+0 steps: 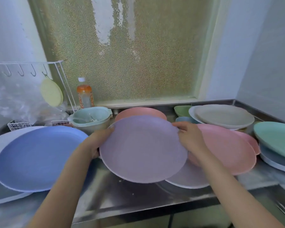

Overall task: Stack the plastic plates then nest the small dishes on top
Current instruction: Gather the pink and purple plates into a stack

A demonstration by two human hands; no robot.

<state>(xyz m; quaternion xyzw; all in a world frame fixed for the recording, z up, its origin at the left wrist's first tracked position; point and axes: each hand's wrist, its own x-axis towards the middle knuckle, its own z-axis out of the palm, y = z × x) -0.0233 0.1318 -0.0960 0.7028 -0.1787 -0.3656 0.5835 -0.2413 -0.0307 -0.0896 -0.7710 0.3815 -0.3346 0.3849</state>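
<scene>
I hold a purple plate (142, 149) above the steel counter, tilted toward me. My left hand (97, 142) grips its left rim and my right hand (190, 137) grips its upper right rim. Under it lies a pale lilac plate (189, 179). A pink plate (227, 148) sits to the right with a smaller pink dish (249, 140) behind it. A blue plate (38, 158) rests at the left on a white one (2, 142). At the back are a salmon plate (138, 112), a beige plate (224, 116), a green small dish (182, 110) and a blue small dish (183, 120).
A teal plate (276, 137) lies on grey-blue plates (276, 160) at the far right. Nested teal bowls (90, 119) stand behind the blue plate. An orange drink bottle (84, 94) and a white wire rack (31, 68) with a yellow-green pad (51, 92) stand at the back left. The counter's front edge (138, 209) is close.
</scene>
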